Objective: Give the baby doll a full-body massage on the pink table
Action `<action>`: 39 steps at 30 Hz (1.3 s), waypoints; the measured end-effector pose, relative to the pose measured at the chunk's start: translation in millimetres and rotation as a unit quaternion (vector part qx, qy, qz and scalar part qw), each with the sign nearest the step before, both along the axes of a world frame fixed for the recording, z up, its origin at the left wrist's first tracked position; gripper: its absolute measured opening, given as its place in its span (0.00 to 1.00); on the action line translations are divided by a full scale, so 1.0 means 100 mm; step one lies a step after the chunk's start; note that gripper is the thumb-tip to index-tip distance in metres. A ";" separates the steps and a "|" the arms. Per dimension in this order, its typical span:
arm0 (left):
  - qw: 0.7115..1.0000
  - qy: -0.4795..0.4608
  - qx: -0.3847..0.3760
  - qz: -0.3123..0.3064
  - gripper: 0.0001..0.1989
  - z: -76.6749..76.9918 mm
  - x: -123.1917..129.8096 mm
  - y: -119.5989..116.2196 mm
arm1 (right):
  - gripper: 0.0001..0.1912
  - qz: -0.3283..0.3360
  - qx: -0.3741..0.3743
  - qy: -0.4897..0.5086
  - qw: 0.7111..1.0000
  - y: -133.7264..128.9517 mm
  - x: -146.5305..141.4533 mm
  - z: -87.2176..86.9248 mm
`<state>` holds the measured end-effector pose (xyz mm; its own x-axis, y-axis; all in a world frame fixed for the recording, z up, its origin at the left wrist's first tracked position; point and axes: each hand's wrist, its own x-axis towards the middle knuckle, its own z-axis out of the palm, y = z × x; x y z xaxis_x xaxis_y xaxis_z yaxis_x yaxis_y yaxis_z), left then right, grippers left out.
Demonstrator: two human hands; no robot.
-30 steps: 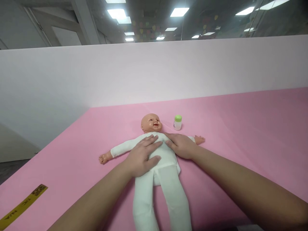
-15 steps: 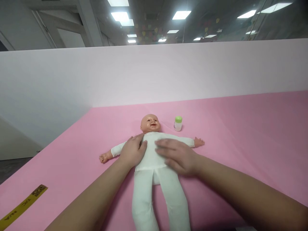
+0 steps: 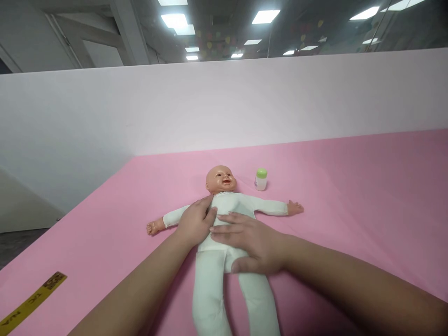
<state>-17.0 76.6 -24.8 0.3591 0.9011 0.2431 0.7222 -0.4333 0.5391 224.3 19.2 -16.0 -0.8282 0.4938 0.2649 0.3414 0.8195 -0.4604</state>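
A baby doll [image 3: 227, 200] with a bare plastic head and a white cloth body lies on its back, arms spread and legs towards me. My left hand [image 3: 196, 221] rests on the side of its chest near the shoulder, fingers together and thumb apart, covering part of the doll's upper arm. Across the belly lies my right hand [image 3: 250, 240], open, with its fingers spread and its thumb near the hip. Neither hand is closed round anything. Beyond the doll's outstretched arm stands a small clear bottle with a green lid [image 3: 261, 179].
The doll lies on a pink surface [image 3: 350, 196] with a white wall panel [image 3: 280, 98] behind it. A yellow strip with printed marks [image 3: 33, 301] is at the lower left. Ceiling lights and a door frame show above the panel.
My right hand has moved left and down, from the doll's chest to its belly, with its fingers more spread. The doll's head has tilted slightly to the right. My left hand has stayed at its side.
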 end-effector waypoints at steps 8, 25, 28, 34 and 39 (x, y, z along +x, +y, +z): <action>1.000 -0.006 -0.003 -0.009 0.27 -0.02 0.00 0.02 | 0.41 -0.147 0.005 -0.024 0.989 0.45 0.19 -0.13; 0.911 -0.155 0.038 -0.381 0.22 0.49 0.10 -0.67 | 0.30 -0.302 -0.052 -0.019 0.952 0.53 0.35 -0.06; 0.873 -0.149 -0.008 -0.464 0.21 0.52 0.27 -0.82 | 0.29 -0.304 -0.048 -0.021 0.951 0.53 0.35 -0.05; 0.934 -0.009 -0.018 -0.358 0.25 0.36 0.29 -0.65 | 0.26 -0.296 -0.045 -0.014 0.954 0.53 0.36 -0.07; 0.979 0.008 -0.011 -0.205 0.27 0.11 0.11 -0.25 | 0.24 -0.274 -0.041 0.001 0.961 0.50 0.35 -0.07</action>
<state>-5.8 51.5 -14.0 0.6949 0.6856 0.2170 0.4984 -0.6767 0.5419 259.4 69.0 -23.3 -0.4375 0.8747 0.2086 0.7100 0.4784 -0.5167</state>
